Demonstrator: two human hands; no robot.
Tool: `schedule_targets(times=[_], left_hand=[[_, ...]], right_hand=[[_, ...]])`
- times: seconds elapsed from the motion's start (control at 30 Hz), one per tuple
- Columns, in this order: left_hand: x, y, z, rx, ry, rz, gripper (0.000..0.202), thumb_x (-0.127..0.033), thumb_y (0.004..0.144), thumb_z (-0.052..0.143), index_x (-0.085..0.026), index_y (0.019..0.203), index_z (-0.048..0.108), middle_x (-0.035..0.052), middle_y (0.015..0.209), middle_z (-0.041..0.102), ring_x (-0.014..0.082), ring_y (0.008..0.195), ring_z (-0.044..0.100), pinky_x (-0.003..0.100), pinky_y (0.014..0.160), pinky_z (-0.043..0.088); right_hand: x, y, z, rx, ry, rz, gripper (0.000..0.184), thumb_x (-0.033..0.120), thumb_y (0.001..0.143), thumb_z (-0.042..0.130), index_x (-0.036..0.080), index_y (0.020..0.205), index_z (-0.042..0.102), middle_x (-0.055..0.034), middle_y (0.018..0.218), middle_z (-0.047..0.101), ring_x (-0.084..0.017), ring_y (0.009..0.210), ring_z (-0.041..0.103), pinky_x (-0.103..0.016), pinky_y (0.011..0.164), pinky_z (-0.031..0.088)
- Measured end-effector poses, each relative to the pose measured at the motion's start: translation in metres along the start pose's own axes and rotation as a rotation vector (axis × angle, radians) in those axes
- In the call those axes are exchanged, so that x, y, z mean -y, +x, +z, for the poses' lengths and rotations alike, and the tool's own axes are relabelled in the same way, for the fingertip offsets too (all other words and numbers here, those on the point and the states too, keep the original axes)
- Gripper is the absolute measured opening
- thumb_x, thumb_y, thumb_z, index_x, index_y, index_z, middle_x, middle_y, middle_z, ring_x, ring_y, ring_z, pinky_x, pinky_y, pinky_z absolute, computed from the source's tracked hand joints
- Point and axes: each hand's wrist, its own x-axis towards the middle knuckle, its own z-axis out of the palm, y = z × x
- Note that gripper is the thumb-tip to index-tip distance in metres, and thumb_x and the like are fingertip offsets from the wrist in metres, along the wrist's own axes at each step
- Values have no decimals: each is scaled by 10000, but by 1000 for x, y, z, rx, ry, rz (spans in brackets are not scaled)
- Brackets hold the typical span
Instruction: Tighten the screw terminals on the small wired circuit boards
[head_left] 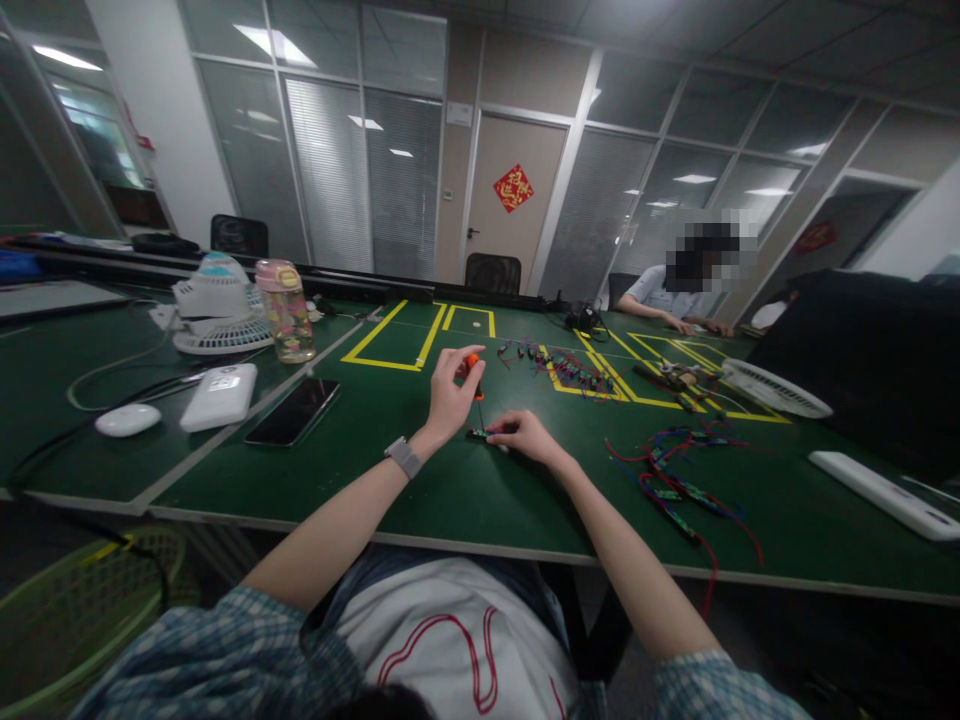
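Note:
My left hand (pixel 448 395) pinches a small screwdriver with an orange handle (pixel 472 366), held upright with its thin shaft pointing down onto a small dark component (pixel 478 434) on the green table (pixel 420 480). My right hand (pixel 525 436) lies low on the table with its fingers closed on that component, pressing it down. A grey watch sits on my left wrist.
A black phone (pixel 293 411), a white power bank (pixel 219 396), a white mouse (pixel 127 420), a pink bottle (pixel 286 311) and a white fan (pixel 217 315) stand at the left. Bundles of red and blue wires (pixel 679 480) lie at the right. Another person sits across the table.

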Motion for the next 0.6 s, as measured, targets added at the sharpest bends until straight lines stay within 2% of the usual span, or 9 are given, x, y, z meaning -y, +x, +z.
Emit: schedule_targets(times=[0.13, 0.3, 0.47, 0.6], left_hand=[[0, 0, 0, 13, -22, 9, 269, -302, 929, 496, -236, 1154, 629, 50, 991, 558, 139, 872, 560, 254, 761, 487], [4, 1, -1, 25, -64, 32, 338, -219, 963, 390, -237, 1244, 577, 60, 1139, 595, 152, 1027, 563, 300, 909, 452], [6, 1, 1, 43, -98, -11, 343, -243, 951, 432, -239, 1276, 545, 65, 1087, 616, 141, 899, 597, 265, 780, 494], [5, 1, 2, 15, -10, 29, 296, -258, 901, 547, -246, 1193, 593, 43, 987, 576, 142, 870, 567, 255, 746, 487]], right_hand=[[-2, 1, 1, 3, 3, 12, 251, 257, 662, 751, 129, 878, 771, -35, 700, 686, -120, 591, 546, -237, 582, 411], [-3, 1, 0, -2, -29, -10, 236, 254, 658, 757, 138, 863, 773, -29, 700, 678, -122, 620, 542, -234, 592, 398], [-2, 1, 0, 1, -32, -9, 238, 255, 667, 753, 136, 871, 774, -30, 697, 677, -122, 614, 539, -238, 596, 398], [-2, 1, 0, -5, -41, -3, 234, 245, 664, 751, 133, 868, 774, -36, 706, 684, -126, 619, 545, -241, 595, 400]])
